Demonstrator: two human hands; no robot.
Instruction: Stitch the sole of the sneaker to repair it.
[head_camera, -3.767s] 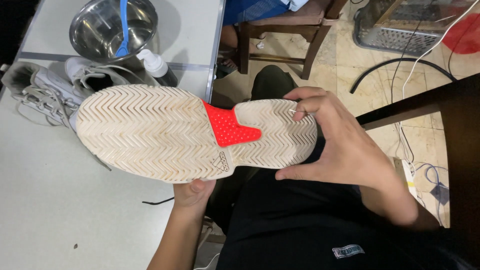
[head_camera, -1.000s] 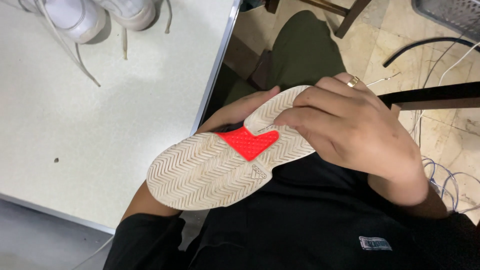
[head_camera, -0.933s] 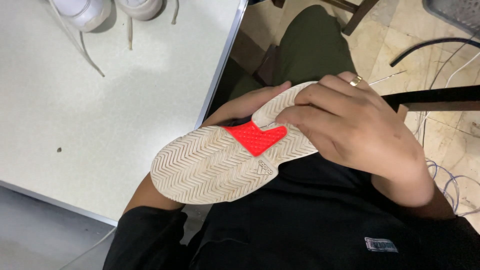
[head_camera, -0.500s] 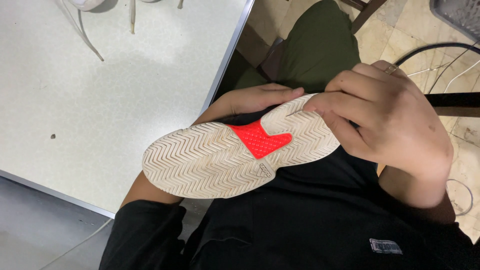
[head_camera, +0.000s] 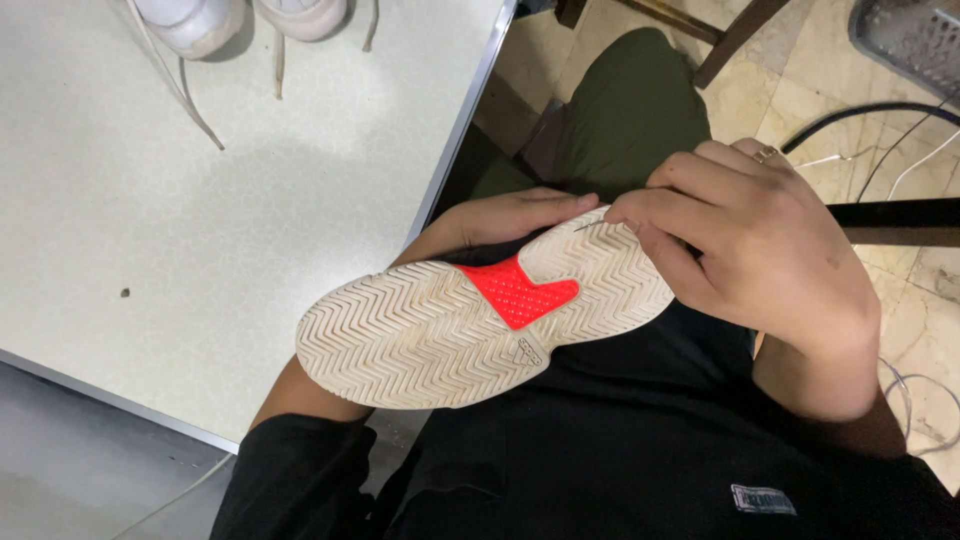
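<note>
Sole-up shoe (head_camera: 470, 325) beside the tabletop (head_camera: 200, 250): left hand (head_camera: 520, 215) grips its far edge, right hand (head_camera: 750, 235) pinches a thin needle at its heel.

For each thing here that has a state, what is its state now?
Shoe: sole up, held over the lap.
Left hand: under the shoe, supporting it.
Right hand: pinching a thin needle at the heel edge.
White shoes on table: laces loose.

1. pale speckled table (head_camera: 250, 230) at left, metal-edged, grey floor below its near side.
2. beige marble-like floor tiles (head_camera: 800, 80) at right.
3. dark wooden chair legs (head_camera: 725, 45) at top.
4. black cable (head_camera: 870, 110) and white wires across tiles.
</note>
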